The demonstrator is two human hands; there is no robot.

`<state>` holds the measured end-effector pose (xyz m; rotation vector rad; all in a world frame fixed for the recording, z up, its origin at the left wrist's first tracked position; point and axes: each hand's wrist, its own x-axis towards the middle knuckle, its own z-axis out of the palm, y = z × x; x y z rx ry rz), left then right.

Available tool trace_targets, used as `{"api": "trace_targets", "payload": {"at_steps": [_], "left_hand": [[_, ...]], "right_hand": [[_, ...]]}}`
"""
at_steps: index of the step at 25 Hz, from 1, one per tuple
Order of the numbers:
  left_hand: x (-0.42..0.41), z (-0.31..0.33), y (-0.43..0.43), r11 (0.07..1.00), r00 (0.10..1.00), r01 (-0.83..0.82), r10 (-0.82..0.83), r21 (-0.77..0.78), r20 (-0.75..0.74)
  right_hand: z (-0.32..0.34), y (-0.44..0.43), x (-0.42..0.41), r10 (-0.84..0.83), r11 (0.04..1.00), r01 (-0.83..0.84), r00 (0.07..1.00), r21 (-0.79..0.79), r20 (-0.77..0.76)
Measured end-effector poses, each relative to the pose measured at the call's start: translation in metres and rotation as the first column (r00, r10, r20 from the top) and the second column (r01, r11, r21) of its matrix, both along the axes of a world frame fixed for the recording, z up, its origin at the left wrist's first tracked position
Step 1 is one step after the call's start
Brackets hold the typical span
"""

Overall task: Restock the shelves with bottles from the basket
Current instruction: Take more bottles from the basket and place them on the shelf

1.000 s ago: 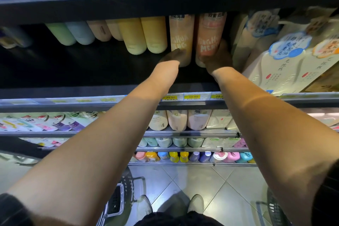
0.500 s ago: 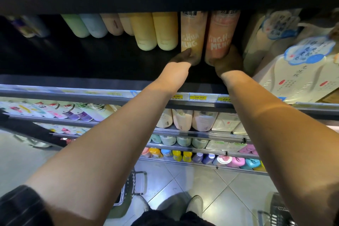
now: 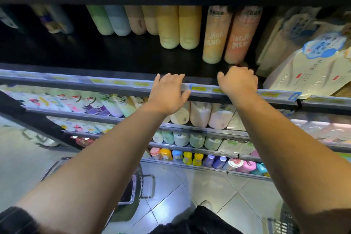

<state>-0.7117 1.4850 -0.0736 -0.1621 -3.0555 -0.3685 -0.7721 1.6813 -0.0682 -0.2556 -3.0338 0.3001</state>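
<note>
Two tall bottles stand side by side on the dark shelf: an orange bottle and a salmon-pink bottle, both with white lettering. My left hand hovers over the shelf's front rail with relaxed fingers and holds nothing. My right hand is just in front of the two bottles, its fingers loosely curled and empty. Neither hand touches a bottle. The basket sits on the floor below, mostly hidden behind my left arm.
Pastel bottles line the back of the same shelf to the left. Cream refill pouches crowd its right end. Lower shelves carry more bottles and pouches. A price rail edges the shelf front. Another basket shows at lower right.
Both hands have let go of the orange and pink bottles and drawn back to the shelf's front edge. The bottles stay standing on the shelf.
</note>
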Motion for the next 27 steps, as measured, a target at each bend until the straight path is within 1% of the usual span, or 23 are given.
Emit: {"api": "trace_targets", "payload": {"at_steps": [1,3,4,5,8,11,14,17,20,24,25,27], "left_hand": [[0.012,-0.003,-0.015,0.999,1.0,-0.009,0.01,-0.042,0.013],[0.035,-0.005,-0.045,0.995,0.998,-0.049,0.052,-0.089,0.034],[0.048,-0.005,-0.061,0.993,0.996,-0.069,0.073,-0.095,0.046],[0.066,-0.007,-0.08,0.991,0.992,-0.095,0.102,-0.098,0.071],[0.126,-0.022,-0.139,0.974,0.964,-0.186,0.206,-0.126,0.17],[0.2,-0.048,-0.198,0.95,0.932,-0.287,0.307,-0.124,0.194],[0.279,-0.082,-0.244,0.909,0.882,-0.392,0.414,-0.138,0.225],[0.359,-0.117,-0.277,0.845,0.786,-0.517,0.532,-0.138,0.315],[0.417,-0.138,-0.299,0.781,0.701,-0.604,0.616,-0.161,0.36],[0.456,-0.147,-0.326,0.692,0.611,-0.71,0.697,-0.128,0.375],[0.463,-0.149,-0.333,0.674,0.593,-0.73,0.709,-0.118,0.383],[0.472,-0.154,-0.346,0.645,0.557,-0.755,0.727,-0.12,0.402]], "right_hand": [[-0.001,-0.012,0.016,0.016,1.0,-0.016,0.999,0.016,-0.034],[-0.012,-0.042,0.048,0.102,0.994,-0.098,0.989,0.037,-0.104],[-0.019,-0.059,0.065,0.148,0.989,-0.144,0.982,0.043,-0.116],[-0.025,-0.078,0.084,0.199,0.979,-0.195,0.975,0.05,-0.095],[-0.046,-0.13,0.137,0.352,0.931,-0.359,0.931,0.071,0.093],[-0.077,-0.188,0.197,0.439,0.882,-0.465,0.869,0.071,0.229],[-0.101,-0.244,0.254,0.538,0.817,-0.575,0.783,0.036,0.312],[-0.117,-0.295,0.304,0.645,0.701,-0.711,0.665,0.054,0.378],[-0.128,-0.339,0.341,0.71,0.603,-0.797,0.545,0.014,0.445],[-0.145,-0.385,0.362,0.754,0.481,-0.877,0.422,0.014,0.503],[-0.152,-0.397,0.364,0.762,0.459,-0.888,0.39,-0.007,0.516],[-0.165,-0.42,0.367,0.76,0.457,-0.887,0.347,-0.072,0.55]]}}
